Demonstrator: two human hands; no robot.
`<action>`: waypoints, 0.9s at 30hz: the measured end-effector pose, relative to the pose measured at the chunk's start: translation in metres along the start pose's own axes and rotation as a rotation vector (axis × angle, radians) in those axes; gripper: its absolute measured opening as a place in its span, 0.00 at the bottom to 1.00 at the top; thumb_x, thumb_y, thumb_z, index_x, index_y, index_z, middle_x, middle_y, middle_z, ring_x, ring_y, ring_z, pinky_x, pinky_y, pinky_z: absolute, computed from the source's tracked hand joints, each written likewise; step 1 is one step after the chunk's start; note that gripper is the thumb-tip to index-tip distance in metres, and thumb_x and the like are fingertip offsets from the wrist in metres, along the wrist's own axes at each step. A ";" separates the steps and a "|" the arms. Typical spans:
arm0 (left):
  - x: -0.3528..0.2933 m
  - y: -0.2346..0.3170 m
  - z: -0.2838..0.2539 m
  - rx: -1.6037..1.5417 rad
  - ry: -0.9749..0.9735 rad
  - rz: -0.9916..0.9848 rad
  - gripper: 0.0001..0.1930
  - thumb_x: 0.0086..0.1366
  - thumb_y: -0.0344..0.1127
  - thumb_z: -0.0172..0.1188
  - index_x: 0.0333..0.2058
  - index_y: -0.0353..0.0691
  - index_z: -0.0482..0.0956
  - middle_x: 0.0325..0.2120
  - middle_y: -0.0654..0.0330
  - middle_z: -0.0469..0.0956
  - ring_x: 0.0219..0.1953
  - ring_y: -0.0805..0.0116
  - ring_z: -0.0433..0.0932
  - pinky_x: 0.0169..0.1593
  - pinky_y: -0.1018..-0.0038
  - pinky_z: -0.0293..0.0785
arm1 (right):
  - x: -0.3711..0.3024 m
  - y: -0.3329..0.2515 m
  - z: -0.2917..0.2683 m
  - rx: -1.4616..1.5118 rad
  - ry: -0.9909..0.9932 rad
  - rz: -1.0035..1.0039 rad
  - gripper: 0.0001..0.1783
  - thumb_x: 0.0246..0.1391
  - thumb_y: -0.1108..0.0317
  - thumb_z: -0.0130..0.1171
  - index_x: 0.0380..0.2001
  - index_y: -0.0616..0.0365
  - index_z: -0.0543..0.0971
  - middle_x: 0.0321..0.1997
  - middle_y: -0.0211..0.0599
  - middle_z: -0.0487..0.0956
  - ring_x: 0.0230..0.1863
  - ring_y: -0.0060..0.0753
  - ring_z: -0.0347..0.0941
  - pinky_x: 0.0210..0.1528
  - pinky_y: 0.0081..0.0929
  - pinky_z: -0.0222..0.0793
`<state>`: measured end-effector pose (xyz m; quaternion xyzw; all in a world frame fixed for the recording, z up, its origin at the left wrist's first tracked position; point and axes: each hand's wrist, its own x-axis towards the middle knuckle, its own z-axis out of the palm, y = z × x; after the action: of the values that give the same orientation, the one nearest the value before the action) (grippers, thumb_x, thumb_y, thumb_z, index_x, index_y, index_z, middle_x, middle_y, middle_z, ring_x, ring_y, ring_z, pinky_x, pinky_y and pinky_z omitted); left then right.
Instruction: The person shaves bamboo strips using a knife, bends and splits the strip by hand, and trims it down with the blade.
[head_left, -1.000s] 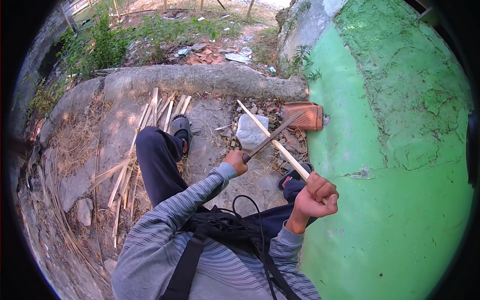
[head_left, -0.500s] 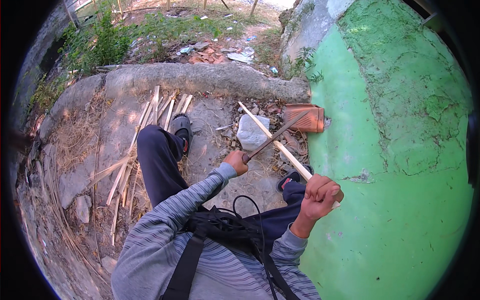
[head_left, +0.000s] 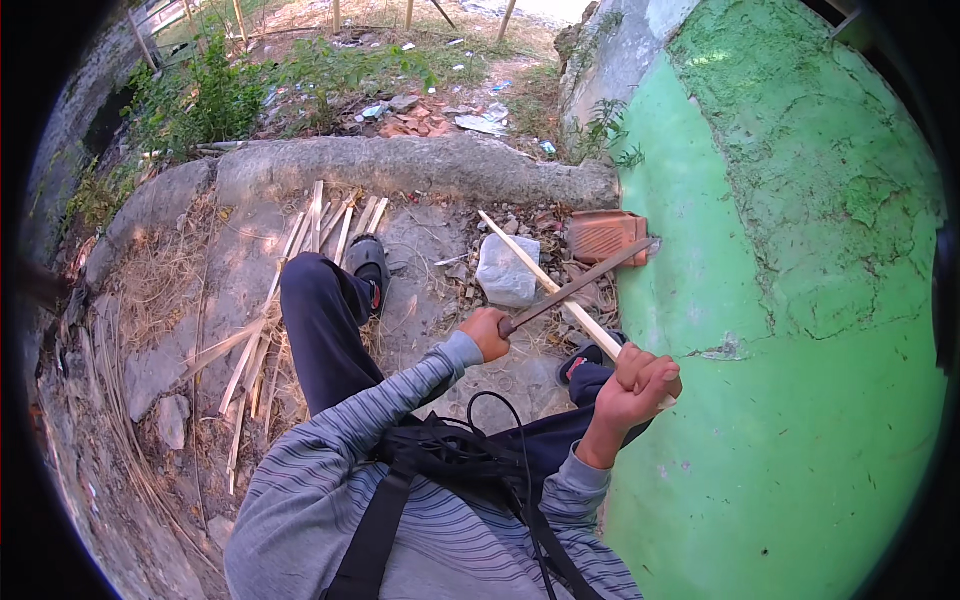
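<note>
Though the handle (head_left: 506, 327) is mostly hidden, left hand (head_left: 485, 334) grips knife (head_left: 600, 271); right hand (head_left: 636, 384), stick (head_left: 530, 261).

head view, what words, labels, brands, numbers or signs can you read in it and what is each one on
No readable text anywhere.
Knife, wooden stick, orange tile, green wall: no lettering to be seen.
Shoes: red patches, too small to tell whether they carry lettering.
Litter beyond the low wall: too small and blurred to tell.

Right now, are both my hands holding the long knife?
No, only the left hand grips the long knife, while the right hand holds the pale wooden strip.
</note>
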<state>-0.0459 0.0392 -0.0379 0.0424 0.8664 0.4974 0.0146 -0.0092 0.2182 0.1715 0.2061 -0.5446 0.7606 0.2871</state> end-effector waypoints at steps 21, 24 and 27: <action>0.014 -0.040 0.009 0.109 0.009 -0.132 0.08 0.44 0.32 0.60 0.25 0.36 0.79 0.26 0.41 0.78 0.33 0.39 0.78 0.39 0.53 0.74 | -0.010 -0.018 0.004 -0.033 -0.134 -0.122 0.29 0.71 0.57 0.45 0.14 0.50 0.53 0.09 0.19 0.48 0.10 0.14 0.40 0.17 0.21 0.38; -0.002 0.000 -0.002 0.013 -0.033 -0.043 0.07 0.44 0.31 0.59 0.24 0.34 0.77 0.24 0.41 0.77 0.32 0.38 0.77 0.38 0.53 0.74 | -0.007 -0.008 0.003 -0.042 -0.138 -0.126 0.28 0.70 0.59 0.46 0.14 0.50 0.53 0.09 0.19 0.48 0.10 0.14 0.41 0.16 0.21 0.39; -0.008 0.030 -0.006 0.013 -0.022 0.083 0.07 0.44 0.30 0.58 0.23 0.33 0.75 0.22 0.41 0.76 0.31 0.37 0.76 0.37 0.53 0.73 | -0.003 -0.008 0.000 -0.054 -0.073 -0.118 0.28 0.70 0.58 0.45 0.14 0.48 0.53 0.09 0.19 0.47 0.10 0.15 0.40 0.16 0.21 0.38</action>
<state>-0.0362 0.0482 -0.0094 0.0838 0.8670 0.4913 0.0030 -0.0019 0.2193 0.1751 0.2578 -0.5618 0.7195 0.3167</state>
